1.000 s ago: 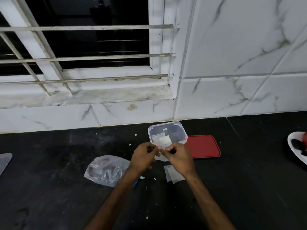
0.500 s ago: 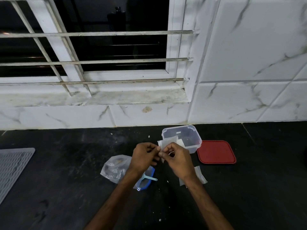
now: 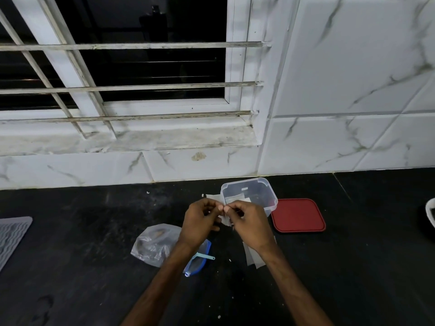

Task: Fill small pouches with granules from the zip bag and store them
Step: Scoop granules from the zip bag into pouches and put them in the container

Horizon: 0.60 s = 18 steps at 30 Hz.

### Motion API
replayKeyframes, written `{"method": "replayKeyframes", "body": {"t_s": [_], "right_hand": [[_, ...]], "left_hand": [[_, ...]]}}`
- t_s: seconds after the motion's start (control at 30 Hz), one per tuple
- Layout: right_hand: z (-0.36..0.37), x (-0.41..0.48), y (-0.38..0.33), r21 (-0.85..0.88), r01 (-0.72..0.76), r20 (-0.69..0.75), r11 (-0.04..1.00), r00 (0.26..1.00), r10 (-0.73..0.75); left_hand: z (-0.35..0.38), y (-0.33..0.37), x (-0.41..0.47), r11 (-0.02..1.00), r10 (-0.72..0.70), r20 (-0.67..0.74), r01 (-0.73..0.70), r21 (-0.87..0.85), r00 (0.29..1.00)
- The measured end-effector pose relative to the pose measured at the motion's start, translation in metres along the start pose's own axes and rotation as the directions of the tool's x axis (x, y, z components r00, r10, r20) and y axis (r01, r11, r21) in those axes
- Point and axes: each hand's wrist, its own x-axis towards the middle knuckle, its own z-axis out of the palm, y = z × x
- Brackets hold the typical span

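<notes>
A small translucent pouch (image 3: 227, 221) hangs between my two hands above the black counter. My left hand (image 3: 201, 222) and my right hand (image 3: 249, 223) both pinch its top edge, thumbs nearly touching. Just behind them stands a clear plastic box (image 3: 266, 191) with pouches inside. The crumpled zip bag (image 3: 154, 243) with its blue zipper edge lies on the counter under my left wrist. A small light-blue scoop (image 3: 206, 256) rests beside the bag. Spare flat pouches (image 3: 253, 257) lie under my right forearm.
The box's red lid (image 3: 298, 215) lies flat to the right of the box. A grey ribbed mat (image 3: 11, 238) sits at the left edge and a white dish (image 3: 431, 214) at the right edge. White crumbs dot the counter (image 3: 94, 231). A tiled wall and barred window rise behind.
The camera has shifted, so the scene sits lower and further right in view. My hands stay together pinching the pouch, now slightly closer to the box.
</notes>
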Motion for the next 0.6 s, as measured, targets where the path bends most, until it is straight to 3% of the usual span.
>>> {"method": "replayKeyframes", "body": {"t_s": [0.3,0.47,0.6], "right_hand": [[0.001,-0.002,-0.007,-0.215,0.083,0.053,0.973,0.996,-0.074],[0.001,0.0,-0.007,-0.193,0.047,0.084,0.98,0.996,-0.032],[0.001,0.004,0.0,-0.245,0.02,0.01,0.969,1.0,-0.018]], "left_hand": [[-0.002,0.005,-0.001,0.992,0.026,0.029,-0.03,0.122,0.999],[-0.01,0.003,0.0,0.962,0.014,0.094,-0.039,0.269,0.995],[-0.014,0.005,-0.007,0.921,-0.011,0.151,-0.048,0.386,0.988]]}}
